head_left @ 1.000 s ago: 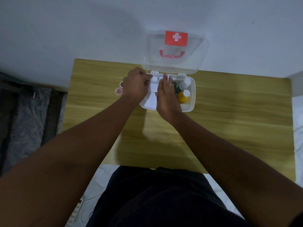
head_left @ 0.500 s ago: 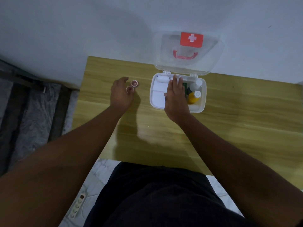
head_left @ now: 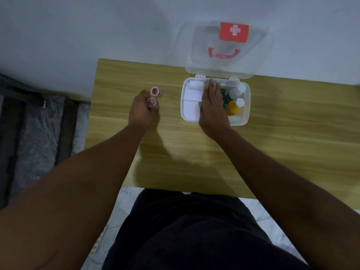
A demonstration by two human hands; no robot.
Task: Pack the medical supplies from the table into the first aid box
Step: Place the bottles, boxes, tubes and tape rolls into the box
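Note:
A white first aid box (head_left: pixel 188 115) stands open at the table's far side, its clear lid (head_left: pixel 226 53) with a red cross label leaning on the wall. Inside I see a white roll (head_left: pixel 195 86), a white bottle (head_left: pixel 236 91), a yellow bottle (head_left: pixel 233 107) and something dark green. My right hand (head_left: pixel 212 107) lies flat over the box's middle, fingers extended. My left hand (head_left: pixel 144 109) pinches a small pink tape roll (head_left: pixel 151 102) left of the box. A second pink tape roll (head_left: pixel 155 91) lies on the table just beyond it.
The wooden table (head_left: pixel 272 143) stands against a white wall (head_left: pixel 97 32). A grey rug (head_left: pixel 35 133) lies on the floor to the left. A white power strip (head_left: pixel 97 244) lies on the pale floor near my legs.
My left hand left the box, moved left to the pink tape rolls and closed on the nearer one. My right hand stayed over the box.

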